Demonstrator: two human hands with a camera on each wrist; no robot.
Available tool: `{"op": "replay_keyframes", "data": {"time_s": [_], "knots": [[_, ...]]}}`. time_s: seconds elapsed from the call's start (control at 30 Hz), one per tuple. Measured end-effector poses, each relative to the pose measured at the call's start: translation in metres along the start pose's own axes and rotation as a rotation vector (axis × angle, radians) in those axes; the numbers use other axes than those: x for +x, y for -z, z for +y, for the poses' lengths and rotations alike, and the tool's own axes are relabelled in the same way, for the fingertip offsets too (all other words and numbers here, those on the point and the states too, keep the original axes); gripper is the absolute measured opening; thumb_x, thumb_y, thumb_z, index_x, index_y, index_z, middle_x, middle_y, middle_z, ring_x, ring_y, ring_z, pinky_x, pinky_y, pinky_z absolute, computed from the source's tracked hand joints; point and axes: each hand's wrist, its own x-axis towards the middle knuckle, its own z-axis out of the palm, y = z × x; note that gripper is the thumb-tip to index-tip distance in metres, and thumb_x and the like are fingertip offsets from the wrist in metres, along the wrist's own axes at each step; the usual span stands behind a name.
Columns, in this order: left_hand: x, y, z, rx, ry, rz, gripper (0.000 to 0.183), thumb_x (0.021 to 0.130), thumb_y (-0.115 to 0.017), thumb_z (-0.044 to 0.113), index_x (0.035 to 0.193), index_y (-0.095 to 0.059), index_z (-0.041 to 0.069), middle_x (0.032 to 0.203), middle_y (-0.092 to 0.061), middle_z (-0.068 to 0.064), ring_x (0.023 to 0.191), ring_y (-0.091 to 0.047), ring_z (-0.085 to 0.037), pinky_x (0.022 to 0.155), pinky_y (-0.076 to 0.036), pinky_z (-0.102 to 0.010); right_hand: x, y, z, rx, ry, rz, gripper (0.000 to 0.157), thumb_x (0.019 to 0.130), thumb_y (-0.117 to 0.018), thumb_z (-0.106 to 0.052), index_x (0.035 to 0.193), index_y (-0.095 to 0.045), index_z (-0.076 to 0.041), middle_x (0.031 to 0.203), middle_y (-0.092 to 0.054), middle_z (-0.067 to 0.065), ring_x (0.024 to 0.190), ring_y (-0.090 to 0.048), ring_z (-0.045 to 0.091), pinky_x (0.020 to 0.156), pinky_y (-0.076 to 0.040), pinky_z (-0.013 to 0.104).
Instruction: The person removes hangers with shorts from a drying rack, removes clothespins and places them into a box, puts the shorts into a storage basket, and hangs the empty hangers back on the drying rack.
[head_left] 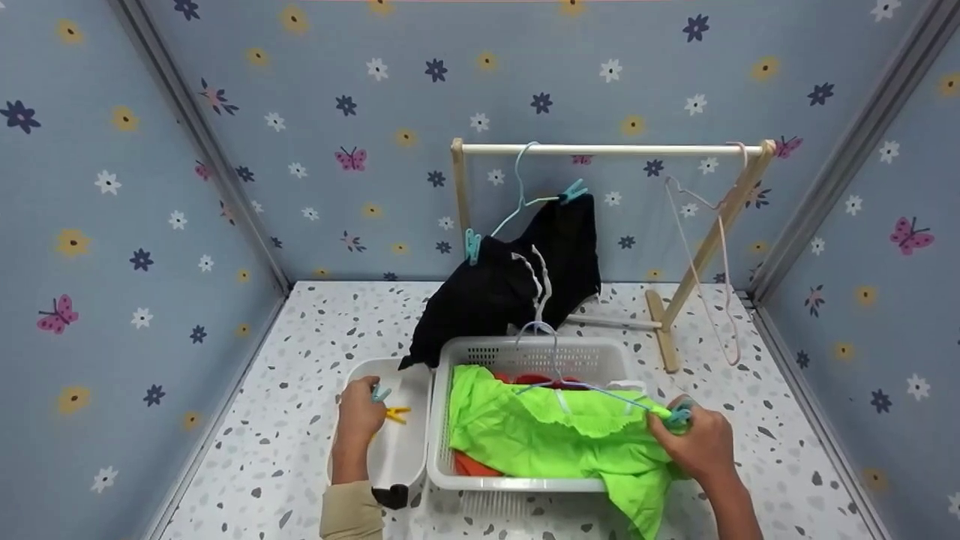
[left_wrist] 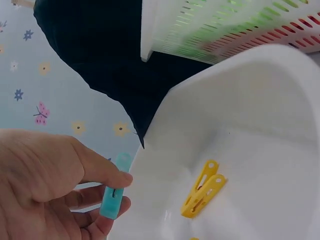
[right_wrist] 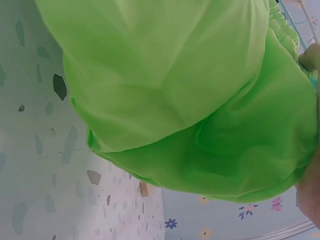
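Note:
Over the left rim of a white tub [head_left: 401,457], my left hand [head_left: 360,409] pinches a turquoise clothespin [left_wrist: 115,192] between thumb and fingers. A yellow clothespin [left_wrist: 204,190] lies in the tub. At the right, my right hand [head_left: 701,439] grips the waistband corner of bright green shorts [head_left: 555,431] together with the end of a blue hanger [head_left: 592,388]; a teal clothespin [head_left: 679,414] shows at its fingers. The shorts drape over a white basket [head_left: 525,484], one leg hanging over its front. In the right wrist view the green cloth hides most of that hand.
Behind the basket stands a wooden rack [head_left: 615,150]. Black shorts [head_left: 510,281] hang there from a hanger, held by two turquoise clothespins. A pink hanger [head_left: 724,262] hangs at the rack's right end. Red cloth [head_left: 476,465] lies in the basket. Patterned walls enclose the table.

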Motion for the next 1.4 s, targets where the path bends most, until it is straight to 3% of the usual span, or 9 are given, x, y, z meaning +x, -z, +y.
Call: {"op": "replay_keyframes", "data": {"time_s": [0.4, 0.6, 0.8, 0.93, 1.1, 1.23, 1.4], "knots": [[-0.001, -0.003, -0.007, 0.006, 0.031, 0.007, 0.05, 0.079, -0.051, -0.016, 0.129, -0.053, -0.01, 0.118, -0.057, -0.03, 0.106, -0.056, -0.038, 0.09, -0.045, -0.05, 0.0, 0.001, -0.001, 0.016, -0.018, -0.016, 0.026, 0.063, -0.084, -0.019, 0.067, -0.058, -0.013, 0.049, -0.047, -0.009, 0.042, -0.037, 0.004, 0.039, -0.032, 0.026], [0.0, -0.002, -0.006, 0.035, -0.017, 0.085, 0.041, 0.077, -0.05, -0.014, 0.117, -0.06, -0.011, 0.106, -0.061, -0.028, 0.1, -0.055, -0.043, 0.087, -0.042, -0.054, 0.001, 0.001, -0.001, 0.017, -0.036, -0.024, 0.024, 0.065, -0.083, -0.018, 0.069, -0.059, -0.014, 0.05, -0.048, -0.01, 0.043, -0.037, 0.003, 0.04, -0.033, 0.028], [-0.004, -0.005, -0.007, 0.035, -0.013, 0.079, 0.022, 0.085, -0.061, -0.003, 0.106, -0.065, -0.006, 0.094, -0.063, -0.019, 0.088, -0.059, -0.035, 0.085, -0.042, -0.052, -0.002, 0.001, -0.001, 0.006, -0.05, -0.038, 0.026, 0.065, -0.084, -0.018, 0.069, -0.058, -0.016, 0.05, -0.047, -0.011, 0.043, -0.036, 0.002, 0.041, -0.033, 0.028], [-0.005, -0.004, -0.004, 0.023, 0.005, 0.064, 0.019, 0.088, -0.063, 0.006, 0.105, -0.067, -0.003, 0.089, -0.064, -0.013, 0.08, -0.061, -0.027, 0.073, -0.048, -0.045, 0.0, 0.002, -0.002, 0.01, -0.064, -0.049, 0.027, 0.065, -0.084, -0.018, 0.068, -0.057, -0.017, 0.051, -0.046, -0.012, 0.043, -0.037, 0.004, 0.041, -0.033, 0.029], [-0.005, -0.002, 0.004, 0.002, 0.01, 0.051, 0.02, 0.093, -0.061, 0.013, 0.106, -0.068, 0.0, 0.091, -0.066, -0.011, 0.079, -0.062, -0.024, 0.071, -0.049, -0.042, 0.004, 0.003, -0.004, 0.01, -0.079, -0.061, 0.028, 0.066, -0.085, -0.018, 0.069, -0.057, -0.017, 0.052, -0.045, -0.013, 0.044, -0.038, 0.004, 0.042, -0.034, 0.031], [-0.009, 0.0, 0.009, -0.018, -0.02, 0.037, 0.021, 0.094, -0.06, 0.015, 0.106, -0.069, 0.001, 0.09, -0.066, -0.008, 0.079, -0.061, -0.022, 0.07, -0.048, -0.04, 0.005, 0.008, -0.008, 0.012, -0.122, -0.111, 0.026, 0.068, -0.084, -0.015, 0.071, -0.059, -0.018, 0.055, -0.047, -0.014, 0.047, -0.042, 0.005, 0.044, -0.037, 0.031], [-0.02, 0.002, 0.009, -0.061, -0.071, 0.018, 0.019, 0.095, -0.06, 0.014, 0.106, -0.07, 0.002, 0.089, -0.066, -0.005, 0.078, -0.059, -0.019, 0.069, -0.046, -0.037, 0.008, 0.02, -0.016, 0.051, -0.261, -0.269, 0.02, 0.071, -0.077, -0.006, 0.082, -0.064, -0.016, 0.069, -0.057, -0.011, 0.06, -0.052, 0.01, 0.055, -0.042, 0.033]]}}
